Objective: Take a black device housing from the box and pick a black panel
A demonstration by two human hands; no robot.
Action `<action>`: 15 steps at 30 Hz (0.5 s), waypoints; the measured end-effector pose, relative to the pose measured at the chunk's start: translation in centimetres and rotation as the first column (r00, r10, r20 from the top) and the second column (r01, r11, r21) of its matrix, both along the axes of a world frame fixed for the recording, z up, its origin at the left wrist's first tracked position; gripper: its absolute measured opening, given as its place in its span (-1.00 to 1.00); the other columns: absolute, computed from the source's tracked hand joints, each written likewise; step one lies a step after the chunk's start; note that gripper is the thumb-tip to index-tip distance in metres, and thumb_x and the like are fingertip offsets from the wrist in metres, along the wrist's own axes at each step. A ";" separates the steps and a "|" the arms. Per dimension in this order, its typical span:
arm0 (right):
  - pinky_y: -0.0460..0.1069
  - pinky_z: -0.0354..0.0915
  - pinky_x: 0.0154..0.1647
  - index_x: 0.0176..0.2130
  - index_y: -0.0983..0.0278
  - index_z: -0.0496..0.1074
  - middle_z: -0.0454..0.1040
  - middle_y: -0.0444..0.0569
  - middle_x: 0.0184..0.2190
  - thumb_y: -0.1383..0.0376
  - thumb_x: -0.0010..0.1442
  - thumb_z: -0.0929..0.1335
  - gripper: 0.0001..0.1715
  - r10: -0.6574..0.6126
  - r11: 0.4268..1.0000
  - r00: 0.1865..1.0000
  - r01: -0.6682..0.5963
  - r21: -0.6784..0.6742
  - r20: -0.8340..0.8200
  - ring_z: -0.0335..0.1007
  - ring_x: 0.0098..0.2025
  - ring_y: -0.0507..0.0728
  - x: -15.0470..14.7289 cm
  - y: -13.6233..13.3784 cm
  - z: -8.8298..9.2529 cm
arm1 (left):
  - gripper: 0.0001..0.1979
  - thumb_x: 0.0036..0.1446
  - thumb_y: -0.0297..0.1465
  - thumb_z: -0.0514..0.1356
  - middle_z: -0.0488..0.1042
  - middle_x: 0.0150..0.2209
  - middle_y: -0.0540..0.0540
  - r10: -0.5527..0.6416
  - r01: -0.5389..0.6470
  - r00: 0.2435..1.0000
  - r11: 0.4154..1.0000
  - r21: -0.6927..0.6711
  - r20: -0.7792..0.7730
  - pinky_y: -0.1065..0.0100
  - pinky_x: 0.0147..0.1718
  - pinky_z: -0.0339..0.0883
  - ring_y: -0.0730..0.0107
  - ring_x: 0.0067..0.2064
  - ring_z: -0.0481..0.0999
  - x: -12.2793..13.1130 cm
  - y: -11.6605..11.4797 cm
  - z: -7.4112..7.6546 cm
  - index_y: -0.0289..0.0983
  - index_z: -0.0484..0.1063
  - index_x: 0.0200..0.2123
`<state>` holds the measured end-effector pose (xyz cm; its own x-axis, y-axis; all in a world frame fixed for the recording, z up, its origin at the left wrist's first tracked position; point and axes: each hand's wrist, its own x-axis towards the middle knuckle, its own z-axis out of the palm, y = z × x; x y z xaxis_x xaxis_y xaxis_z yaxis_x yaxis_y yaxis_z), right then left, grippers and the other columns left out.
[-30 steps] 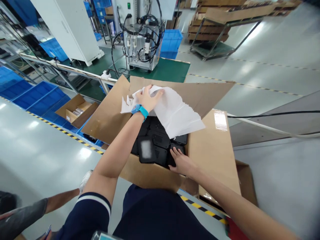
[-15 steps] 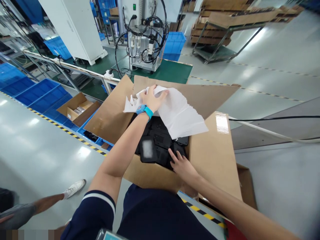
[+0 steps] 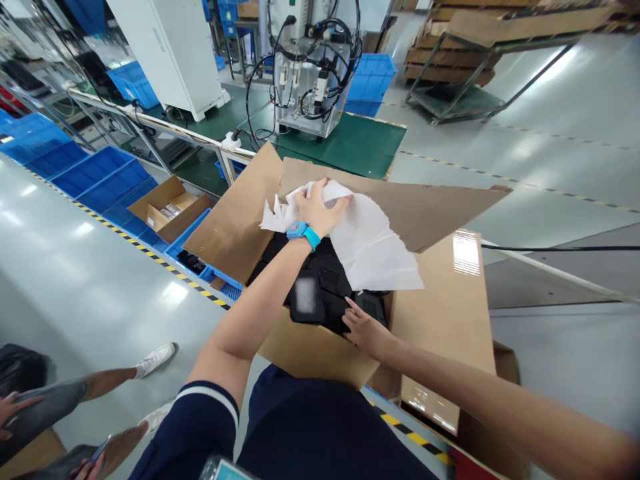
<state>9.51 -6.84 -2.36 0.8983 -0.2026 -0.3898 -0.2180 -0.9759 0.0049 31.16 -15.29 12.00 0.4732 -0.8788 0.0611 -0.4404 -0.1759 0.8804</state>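
Observation:
An open cardboard box point(image 3: 315, 350) stands in front of me, holding several black plastic casings point(image 3: 333, 275). My left hand point(image 3: 320, 210), with a blue watch on its wrist, grips a torn sheet of white paper point(image 3: 377, 247) over the box's far side. The sheet hangs to the right and covers part of the casings. Low at the right inside the box, my right hand point(image 3: 369, 331) rests at the casings with the index finger stretched out and the other fingers bent. Beside it lies a casing with a pale grey panel point(image 3: 307, 299).
Behind the box is a green-topped bench point(image 3: 370, 143) with a cabled machine point(image 3: 315, 87). Blue bins point(image 3: 107, 173) and a smaller carton point(image 3: 173, 210) line the left. A seated person's legs point(image 3: 110, 387) show at lower left. A trolley point(image 3: 465, 87) stands at the back right.
My view has shifted, so the surroundings sit further right. My right hand's spread fingers have drawn in, leaving the index finger extended. My left hand still holds the paper.

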 end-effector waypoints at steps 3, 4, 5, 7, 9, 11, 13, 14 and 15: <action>0.24 -0.29 0.30 -0.18 0.19 0.51 0.41 0.04 -0.26 0.34 0.13 0.27 -0.71 0.057 0.997 0.998 -0.057 0.045 -0.013 0.19 -0.03 0.19 -0.6 -1.0 0.6 | -0.42 0.04 -0.25 0.23 0.14 0.14 -0.29 0.004 -0.004 1.000 1.000 -0.015 0.000 0.23 0.17 -0.01 0.06 0.23 -0.03 0.0 0.4 -0.6 -0.29 0.20 0.11; 0.27 -0.28 0.28 -0.12 0.16 0.48 0.40 0.05 -0.22 0.32 0.11 0.29 -0.69 0.066 0.996 0.998 -0.065 0.060 -0.012 0.18 -0.01 0.20 -1.0 -1.3 0.9 | -0.42 0.03 -0.25 0.23 0.12 0.14 -0.29 0.008 -0.008 1.000 1.000 -0.012 -0.002 0.23 0.17 -0.01 0.06 0.23 -0.02 0.0 0.5 -0.8 -0.28 0.19 0.11; 0.31 -0.26 0.25 -0.07 0.14 0.45 0.39 0.06 -0.17 0.29 0.08 0.33 -0.64 0.070 0.995 0.998 -0.069 0.073 -0.010 0.16 0.02 0.23 -1.3 -1.7 1.3 | -0.41 0.02 -0.26 0.24 0.11 0.14 -0.29 0.016 -0.016 1.000 1.000 -0.005 -0.007 0.22 0.17 -0.01 0.05 0.23 -0.01 0.0 0.6 -1.1 -0.27 0.19 0.11; 0.36 -0.20 0.20 -0.03 0.13 0.41 0.34 0.11 -0.05 0.23 -0.01 0.41 -0.51 0.069 0.993 0.998 -0.068 0.096 -0.008 0.10 0.08 0.29 -1.9 -2.3 1.9 | -0.40 0.01 -0.25 0.25 0.08 0.14 -0.28 0.035 -0.035 0.999 0.999 0.017 -0.020 0.21 0.17 0.00 0.05 0.23 0.01 0.0 0.7 -1.4 -0.24 0.18 0.11; 0.37 -0.12 0.17 -0.05 0.15 0.40 0.29 0.13 0.02 0.19 -0.05 0.43 -0.48 0.073 0.990 0.997 -0.072 0.123 -0.004 0.08 0.11 0.33 -2.1 -2.6 2.4 | -0.41 0.01 -0.27 0.25 0.07 0.14 -0.28 0.040 -0.039 0.999 0.999 0.032 -0.027 0.22 0.17 0.01 0.06 0.24 0.01 0.0 0.7 -1.6 -0.23 0.18 0.11; 0.34 -0.02 0.14 -0.11 0.17 0.42 0.31 0.11 0.00 0.16 -0.02 0.41 -0.57 0.067 0.987 0.998 -0.066 0.144 -0.001 0.13 0.09 0.32 -2.0 -2.6 2.6 | -0.41 0.01 -0.27 0.25 0.08 0.14 -0.30 0.032 -0.031 0.999 0.999 0.036 -0.025 0.23 0.17 0.00 0.06 0.24 0.00 0.1 0.8 -1.6 -0.24 0.18 0.10; 0.34 0.08 0.08 -0.15 0.20 0.43 0.34 0.11 -0.03 0.17 0.03 0.38 -0.65 0.002 0.992 1.000 -0.002 0.126 0.001 0.15 0.10 0.36 -1.8 -2.2 2.5 | -0.40 0.01 -0.24 0.24 0.07 0.14 -0.32 0.026 -0.025 0.999 0.999 0.030 -0.018 0.23 0.17 0.00 0.04 0.25 -0.01 0.1 0.8 -1.5 -0.25 0.18 0.11; 0.35 0.13 0.04 -0.15 0.24 0.42 0.33 0.15 0.00 0.22 0.06 0.35 -0.69 -0.061 0.994 0.998 0.060 0.096 0.006 0.13 0.12 0.41 -1.8 -1.8 2.4 | -0.39 0.01 -0.22 0.24 0.07 0.14 -0.32 0.028 -0.027 1.000 0.999 0.026 -0.015 0.22 0.17 0.00 0.04 0.25 -0.01 0.0 0.7 -1.5 -0.25 0.18 0.11; 0.35 0.17 0.00 -0.14 0.28 0.41 0.28 0.21 0.05 0.29 0.10 0.31 -0.71 -0.134 0.989 0.991 0.133 0.060 0.015 0.09 0.15 0.45 -1.9 -1.3 2.1 | -0.39 0.01 -0.21 0.24 0.06 0.14 -0.32 0.031 -0.031 0.999 0.999 0.023 -0.014 0.22 0.17 0.00 0.04 0.25 -0.01 0.0 0.7 -1.5 -0.25 0.18 0.12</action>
